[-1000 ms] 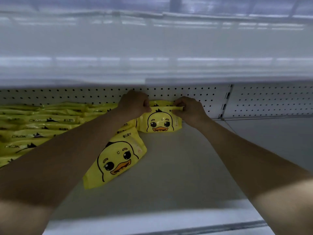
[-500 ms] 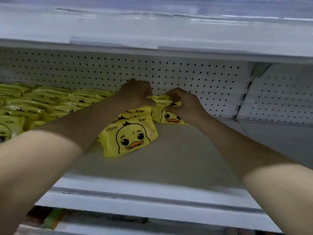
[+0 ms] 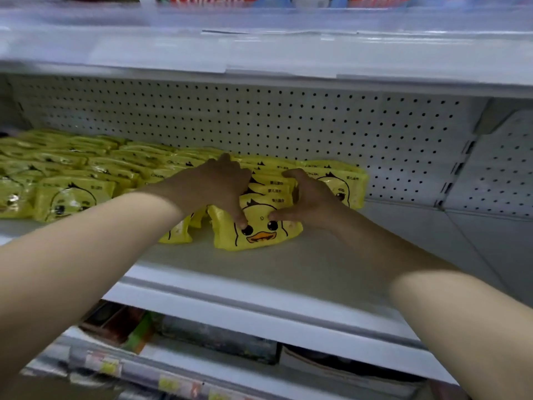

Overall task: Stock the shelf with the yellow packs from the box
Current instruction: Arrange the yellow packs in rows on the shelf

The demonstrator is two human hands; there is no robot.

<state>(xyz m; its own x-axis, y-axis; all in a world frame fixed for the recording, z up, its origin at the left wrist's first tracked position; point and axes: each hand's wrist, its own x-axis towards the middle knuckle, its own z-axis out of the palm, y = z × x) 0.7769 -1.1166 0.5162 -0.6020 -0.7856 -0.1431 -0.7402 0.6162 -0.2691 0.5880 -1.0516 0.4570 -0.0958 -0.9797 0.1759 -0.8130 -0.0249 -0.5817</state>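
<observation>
A row of yellow duck-face packs stands front to back in the middle of the white shelf point(image 3: 288, 264). My left hand point(image 3: 219, 189) reaches over the tops of this row and its thumb presses the face of the front pack point(image 3: 259, 232). My right hand point(image 3: 311, 203) grips the same row from the right, fingers over the pack tops and thumb on the front pack. Another pack point(image 3: 350, 186) stands behind my right hand against the pegboard. One pack point(image 3: 176, 232) leans at the left under my left forearm. The box is not in view.
Several rows of yellow packs point(image 3: 75, 166) fill the shelf's left part. Bare shelf lies to the right up to a bracket point(image 3: 450, 180). The upper shelf's edge point(image 3: 259, 53) hangs low overhead, with toothpaste boxes point(image 3: 207, 0) on it. Mixed goods point(image 3: 219, 339) sit on the lower shelf.
Both hands came forward from the rear pack at the pegboard to the row in front. The front pack, leaning before, now stands under my thumbs. The view pulled back and lower.
</observation>
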